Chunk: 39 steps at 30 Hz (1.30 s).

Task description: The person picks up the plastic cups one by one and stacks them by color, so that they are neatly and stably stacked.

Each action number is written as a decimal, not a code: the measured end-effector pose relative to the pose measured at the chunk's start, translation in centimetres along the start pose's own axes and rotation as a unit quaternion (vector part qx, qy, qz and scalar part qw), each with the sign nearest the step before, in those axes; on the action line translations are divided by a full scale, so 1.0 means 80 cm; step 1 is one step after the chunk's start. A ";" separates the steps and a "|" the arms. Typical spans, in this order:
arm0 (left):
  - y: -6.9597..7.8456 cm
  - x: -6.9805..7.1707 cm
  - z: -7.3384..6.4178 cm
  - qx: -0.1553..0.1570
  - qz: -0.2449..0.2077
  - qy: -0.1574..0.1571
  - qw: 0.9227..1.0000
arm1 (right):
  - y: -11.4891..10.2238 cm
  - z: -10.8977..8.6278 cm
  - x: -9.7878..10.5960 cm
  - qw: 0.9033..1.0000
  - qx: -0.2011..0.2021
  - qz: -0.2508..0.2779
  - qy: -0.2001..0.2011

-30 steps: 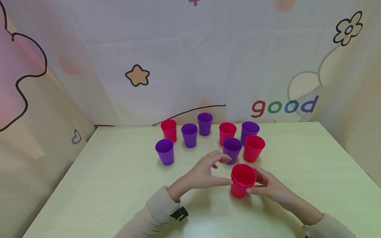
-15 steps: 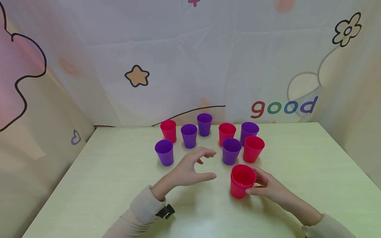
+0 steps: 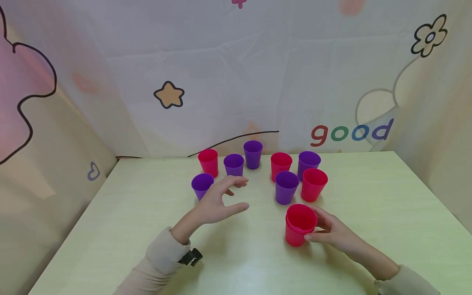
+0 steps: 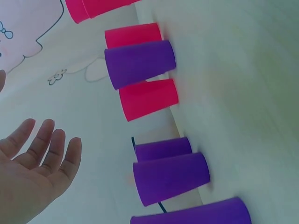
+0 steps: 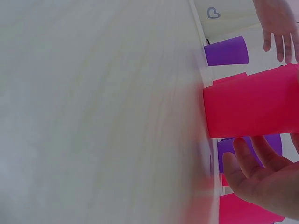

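My right hand [image 3: 333, 231] holds a stack of two nested red cups [image 3: 296, 237] upright at the front right, thumb on the near side and fingers behind. The right wrist view shows the same red stack [image 5: 252, 102] standing on its base, fingers against its side. My left hand [image 3: 212, 207] hovers with fingers and thumb spread, holding nothing. It overlaps the front-left purple cup [image 3: 201, 182] in the head view, and another purple cup [image 3: 234, 163] stands just beyond its fingers. From the left wrist, the left hand [image 4: 37, 177] shows its palm and loosely bent fingers.
Behind the stack stand a purple cup [image 3: 286, 188] and a red cup [image 3: 313, 185], with a red cup [image 3: 281, 166] and a purple cup [image 3: 308, 163] farther back. At the back left are a red cup [image 3: 209, 163] and a purple cup [image 3: 253, 155]. A printed curtain [image 3: 228, 90] borders the table.
My left hand has moved away from the red stack, leftward and slightly farther back, toward the left purple cups. The right hand and its stack have stayed in place.
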<state>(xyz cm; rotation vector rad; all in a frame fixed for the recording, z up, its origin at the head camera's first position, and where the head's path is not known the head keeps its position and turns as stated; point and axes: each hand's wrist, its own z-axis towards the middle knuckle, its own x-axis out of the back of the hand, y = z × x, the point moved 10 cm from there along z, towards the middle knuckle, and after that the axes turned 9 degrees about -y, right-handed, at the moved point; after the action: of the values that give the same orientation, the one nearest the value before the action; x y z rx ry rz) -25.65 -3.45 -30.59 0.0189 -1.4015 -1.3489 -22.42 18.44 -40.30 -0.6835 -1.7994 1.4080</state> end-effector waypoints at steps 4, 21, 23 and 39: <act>-0.002 0.015 -0.003 0.000 0.009 0.016 1.000 | -0.001 -0.001 0.000 1.000 0.001 0.000 0.002; -0.028 0.069 -0.006 0.040 0.051 0.063 0.996 | 0.002 0.000 0.002 1.000 0.001 -0.002 0.005; -0.031 0.074 -0.006 0.046 0.059 0.065 0.995 | 0.003 0.000 0.002 1.000 0.001 -0.005 0.005; -0.073 0.113 -0.001 0.098 0.079 0.106 0.986 | 0.002 0.000 0.003 1.000 -0.004 -0.013 0.008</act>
<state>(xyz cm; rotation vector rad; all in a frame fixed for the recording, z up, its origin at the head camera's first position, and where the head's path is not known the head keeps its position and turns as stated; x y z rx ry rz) -32.62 -11.44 -28.71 0.1745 -1.3205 -1.0423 -22.61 18.69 -40.43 -0.6710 -1.7961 1.3768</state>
